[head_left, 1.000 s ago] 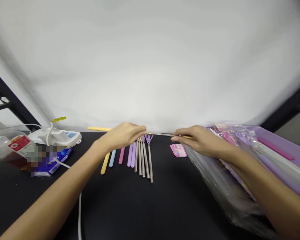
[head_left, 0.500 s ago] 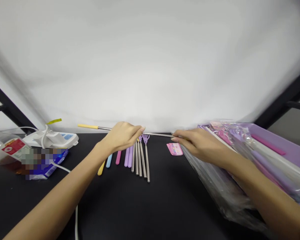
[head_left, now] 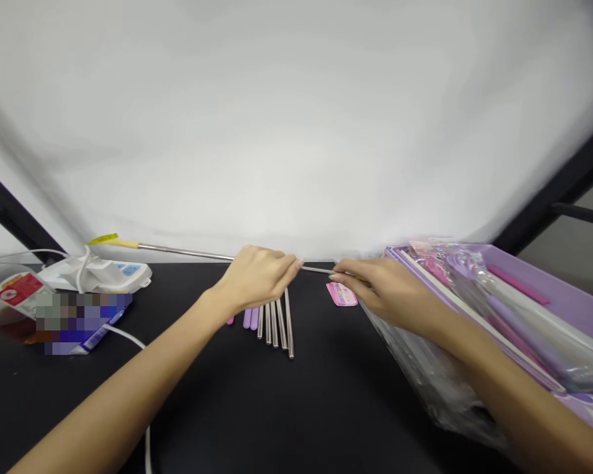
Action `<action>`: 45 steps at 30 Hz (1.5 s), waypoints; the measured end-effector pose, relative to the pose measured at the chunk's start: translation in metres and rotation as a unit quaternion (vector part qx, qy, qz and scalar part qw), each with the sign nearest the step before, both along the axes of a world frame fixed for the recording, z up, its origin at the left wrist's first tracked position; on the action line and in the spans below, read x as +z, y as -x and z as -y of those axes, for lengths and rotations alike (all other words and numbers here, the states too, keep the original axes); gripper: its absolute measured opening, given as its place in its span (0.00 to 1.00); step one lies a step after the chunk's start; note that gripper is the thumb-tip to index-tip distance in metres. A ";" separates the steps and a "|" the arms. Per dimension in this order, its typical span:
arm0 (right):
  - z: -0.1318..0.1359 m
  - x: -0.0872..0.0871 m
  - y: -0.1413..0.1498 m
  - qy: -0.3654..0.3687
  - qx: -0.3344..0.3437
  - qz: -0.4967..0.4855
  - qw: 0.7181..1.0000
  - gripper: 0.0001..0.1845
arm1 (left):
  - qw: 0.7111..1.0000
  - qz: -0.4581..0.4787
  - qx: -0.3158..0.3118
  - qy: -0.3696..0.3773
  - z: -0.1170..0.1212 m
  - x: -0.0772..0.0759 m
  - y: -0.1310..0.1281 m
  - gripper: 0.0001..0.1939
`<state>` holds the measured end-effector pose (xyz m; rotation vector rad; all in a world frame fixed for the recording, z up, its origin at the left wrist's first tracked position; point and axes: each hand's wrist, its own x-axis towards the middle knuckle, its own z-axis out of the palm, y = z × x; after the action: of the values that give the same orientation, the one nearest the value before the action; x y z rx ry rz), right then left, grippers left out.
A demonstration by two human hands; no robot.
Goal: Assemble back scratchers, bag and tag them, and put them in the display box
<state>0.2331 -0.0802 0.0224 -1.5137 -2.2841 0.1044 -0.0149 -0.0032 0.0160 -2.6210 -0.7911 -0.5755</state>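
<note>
A telescopic back scratcher [head_left: 188,252] stretches sideways above the table, its thin metal rod drawn out long and its yellow handle [head_left: 123,243] at the far left. My left hand [head_left: 259,276] is closed round the middle of the rod. My right hand [head_left: 375,283] pinches the right end, and its fingers hide the head. Below my left hand lie several metal rods [head_left: 287,322] side by side, with purple handles [head_left: 250,318] beside them. My left hand covers their upper parts. Close to my right fingertips lies a small stack of pink cards [head_left: 343,294].
On the right, a purple box [head_left: 568,309] holds bagged back scratchers, with clear plastic bags [head_left: 425,375] along its near side. A white power strip [head_left: 138,275], a white cable [head_left: 148,428], a blue packet [head_left: 93,336] and a clear container [head_left: 0,303] stand left. A white wall rises behind.
The rod has become longer, its yellow handle now further left. My left hand has slid slightly right along it, nearer my right hand. The view has shifted a little.
</note>
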 end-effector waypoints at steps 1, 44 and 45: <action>0.000 0.000 0.001 0.007 0.003 -0.005 1.000 0.20 | 1.000 -0.006 -0.005 0.001 0.000 -0.001 -0.002 0.26; -0.005 -0.011 0.014 -0.043 -0.114 0.000 0.993 0.18 | 1.000 0.027 -0.013 -0.009 -0.003 -0.007 0.001 0.23; -0.005 -0.012 0.014 -0.046 -0.122 -0.001 0.992 0.18 | 0.999 0.020 -0.024 -0.013 -0.002 -0.007 -0.002 0.23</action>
<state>0.2186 -0.0753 0.0109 -1.7276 -2.0535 -0.0659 -0.0134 -0.0008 0.0088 -2.6183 -0.7279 -0.6481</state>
